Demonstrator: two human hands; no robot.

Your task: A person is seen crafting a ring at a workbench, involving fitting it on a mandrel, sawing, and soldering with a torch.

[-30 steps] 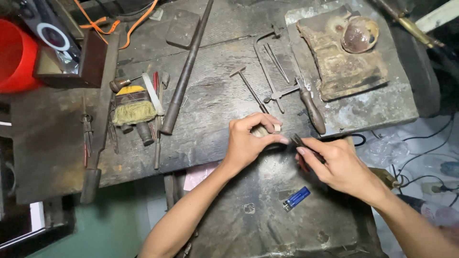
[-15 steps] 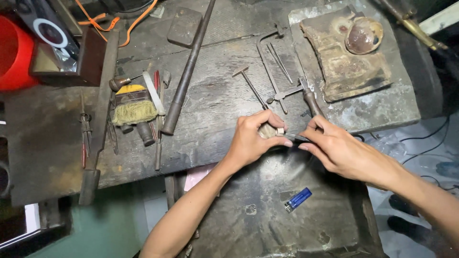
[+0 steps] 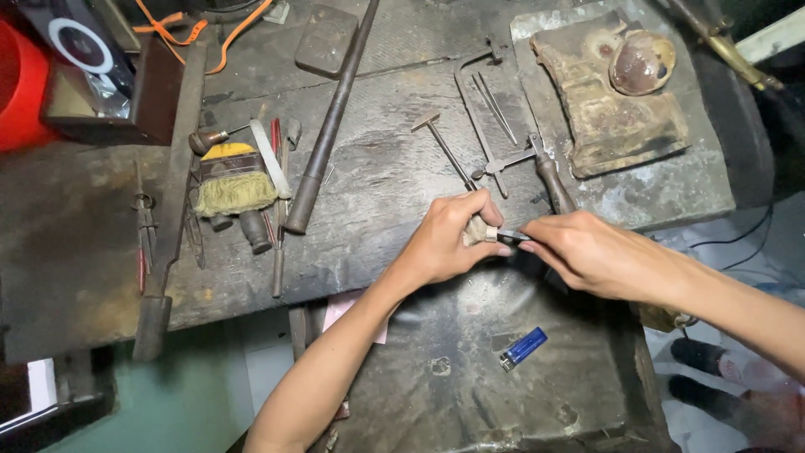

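Head view: small pale piece (image 3: 480, 231) between hands (image 3: 453, 239).

I see a blue lighter (image 3: 521, 348) near, a yellow brush (image 3: 235, 180) left, an orange cord (image 3: 201, 29) far, and a red bucket (image 3: 21, 92) far left.

The dark, scarred wooden tabletop (image 3: 377, 180) carries a long metal rod (image 3: 329, 126), a yellow brush (image 3: 233, 180), a small hammer (image 3: 444, 147) and a jeweller's saw frame (image 3: 503, 126). A blue lighter (image 3: 522, 348) lies on the lower metal sheet (image 3: 470, 394) in front.
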